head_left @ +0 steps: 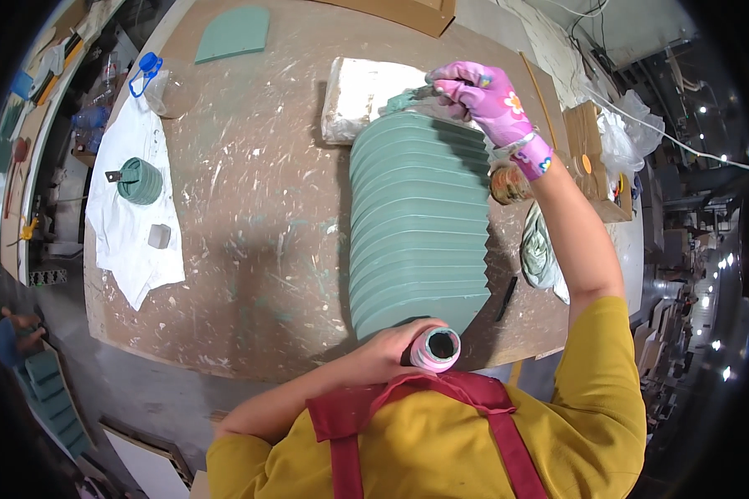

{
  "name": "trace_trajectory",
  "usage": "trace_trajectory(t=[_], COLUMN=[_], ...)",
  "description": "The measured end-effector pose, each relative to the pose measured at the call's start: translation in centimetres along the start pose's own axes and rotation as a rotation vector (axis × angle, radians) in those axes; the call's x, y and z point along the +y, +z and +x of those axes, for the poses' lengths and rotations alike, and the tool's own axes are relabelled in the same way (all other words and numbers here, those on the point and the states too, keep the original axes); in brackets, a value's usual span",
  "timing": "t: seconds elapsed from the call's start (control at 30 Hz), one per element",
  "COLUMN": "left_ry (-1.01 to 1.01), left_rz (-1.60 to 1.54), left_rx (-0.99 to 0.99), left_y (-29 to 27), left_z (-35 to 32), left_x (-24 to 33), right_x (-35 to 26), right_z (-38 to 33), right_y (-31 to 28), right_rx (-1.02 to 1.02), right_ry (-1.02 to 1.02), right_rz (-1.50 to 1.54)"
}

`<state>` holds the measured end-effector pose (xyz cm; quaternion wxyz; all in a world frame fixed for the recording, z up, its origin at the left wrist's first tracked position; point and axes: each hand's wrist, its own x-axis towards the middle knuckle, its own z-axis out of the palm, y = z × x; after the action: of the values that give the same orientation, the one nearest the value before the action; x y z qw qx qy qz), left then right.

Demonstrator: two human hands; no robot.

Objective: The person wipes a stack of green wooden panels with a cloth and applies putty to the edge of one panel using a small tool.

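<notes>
A large green ribbed piece [420,220], with stepped ridges along its right side, lies on the worktable in front of me. My left hand [387,351], bare, is wrapped round a small jar [421,358] with a pinkish rim and a dark open mouth, at the piece's near end against my body. Over the far right end is my right hand [483,96], in a pink flowered glove, its fingers closed together. What they hold, if anything, is hidden. Just left of the glove, a white block [349,104] with a green smear lies under the far end.
The worktable [258,216] is brown and paint-flecked. At left, a white sheet [133,224] bears a green paint pot [140,181]. A green arched panel [235,33] lies far left. To the right are a crumpled rag [541,249], a cardboard box [595,158] and a black strip [506,299].
</notes>
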<state>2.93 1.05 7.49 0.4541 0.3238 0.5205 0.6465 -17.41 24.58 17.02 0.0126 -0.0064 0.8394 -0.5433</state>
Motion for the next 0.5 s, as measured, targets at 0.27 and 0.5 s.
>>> trace_trajectory(t=[0.27,0.5], left_ry=[-0.045,-0.045], left_rz=[-0.004,-0.022], left_rx=[-0.009,-0.018], left_y=[-0.1,-0.1], left_z=[0.0,0.0], left_x=[0.1,0.5], right_x=[0.7,0.5], right_z=[0.1,0.4], right_y=[0.7,0.2], right_rx=[-0.035,-0.084], right_ry=[0.096,0.134], right_rz=[-0.036,-0.046])
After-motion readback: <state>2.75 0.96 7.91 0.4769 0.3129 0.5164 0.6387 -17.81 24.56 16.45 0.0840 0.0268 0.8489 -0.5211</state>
